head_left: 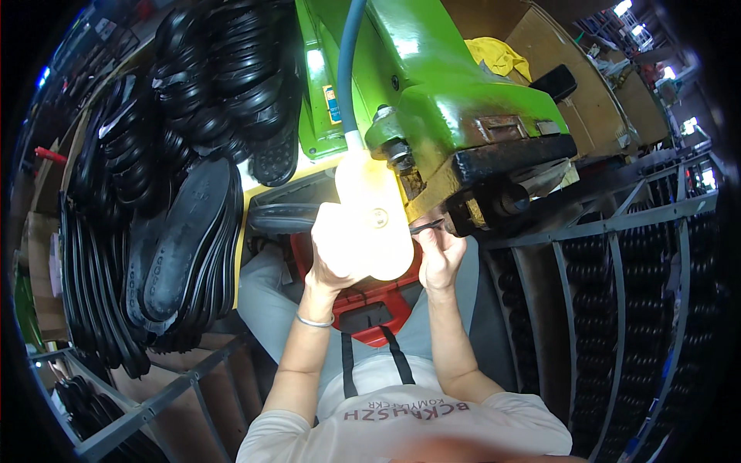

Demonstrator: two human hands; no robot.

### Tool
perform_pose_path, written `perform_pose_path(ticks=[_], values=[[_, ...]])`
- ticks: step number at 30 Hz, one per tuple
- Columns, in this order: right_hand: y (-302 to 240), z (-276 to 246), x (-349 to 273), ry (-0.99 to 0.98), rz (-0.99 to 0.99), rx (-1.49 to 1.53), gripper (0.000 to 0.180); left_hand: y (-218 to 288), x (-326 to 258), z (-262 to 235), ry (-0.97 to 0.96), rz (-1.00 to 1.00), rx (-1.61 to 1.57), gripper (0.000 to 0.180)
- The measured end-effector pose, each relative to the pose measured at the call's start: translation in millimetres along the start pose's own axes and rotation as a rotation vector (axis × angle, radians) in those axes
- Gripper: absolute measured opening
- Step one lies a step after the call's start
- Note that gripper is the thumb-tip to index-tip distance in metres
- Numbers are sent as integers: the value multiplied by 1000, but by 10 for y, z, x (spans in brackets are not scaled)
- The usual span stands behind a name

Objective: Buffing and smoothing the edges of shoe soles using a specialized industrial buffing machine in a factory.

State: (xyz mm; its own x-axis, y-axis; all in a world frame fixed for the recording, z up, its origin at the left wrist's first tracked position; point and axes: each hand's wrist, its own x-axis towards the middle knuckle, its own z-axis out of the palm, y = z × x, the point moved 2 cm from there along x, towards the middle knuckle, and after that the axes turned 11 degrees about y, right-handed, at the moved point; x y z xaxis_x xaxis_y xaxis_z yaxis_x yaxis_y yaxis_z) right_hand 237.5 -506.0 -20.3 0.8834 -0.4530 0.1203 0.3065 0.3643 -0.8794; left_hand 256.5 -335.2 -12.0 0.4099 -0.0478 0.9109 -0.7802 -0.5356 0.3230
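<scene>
**Both hands at the head of a green machine, a thin dark piece held to it**

You are looking down at your own two forearms, which rise from the lower centre of the frame toward a large green machine [432,92] filling the upper middle. Your left hand [340,247], with a thin bracelet at the wrist, sits at centre frame with its fingers curled around something, but a bright, overexposed lamp head [374,212] on a blue-grey hose [347,62] washes it out, so I cannot tell what that hand grips. Your right hand [441,255], just right of centre, pinches the end of a thin dark sole piece [340,216] between fingers and thumb, right under the machine's dark metal head [494,181]. The piece runs leftward from there, behind the lamp.

Stacks of black shoe soles [185,231] fill the left of the frame; more sit in a grey metal rack [617,255] at right. A red part [370,309] lies below your hands.

The step in hand looks like feeding the piece's edge into the head; the next move likely calls for both hands to steady it, fingers clear of the head.
</scene>
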Motion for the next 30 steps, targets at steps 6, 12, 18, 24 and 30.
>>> perform_pose_path(ticks=[6, 12, 18, 24, 30], values=[[-66, 186, -103, -87, -46, -71, 39, -15, 9, -170, 29, -27, 32, 26], [-53, 285, -195, -233, -139, -208, 71, 63, 56, -426, 110, -115, -24, 30], [128, -90, -211, -242, 4, 17, 57, 299, -40, -439, -13, -35, 6, 28], [67, -155, -207, -264, -102, 2, 61, 416, -86, -412, -9, -65, -30, 39], [14, -170, -208, -289, -116, 34, 60, 489, -11, -373, -8, -8, -49, 27]])
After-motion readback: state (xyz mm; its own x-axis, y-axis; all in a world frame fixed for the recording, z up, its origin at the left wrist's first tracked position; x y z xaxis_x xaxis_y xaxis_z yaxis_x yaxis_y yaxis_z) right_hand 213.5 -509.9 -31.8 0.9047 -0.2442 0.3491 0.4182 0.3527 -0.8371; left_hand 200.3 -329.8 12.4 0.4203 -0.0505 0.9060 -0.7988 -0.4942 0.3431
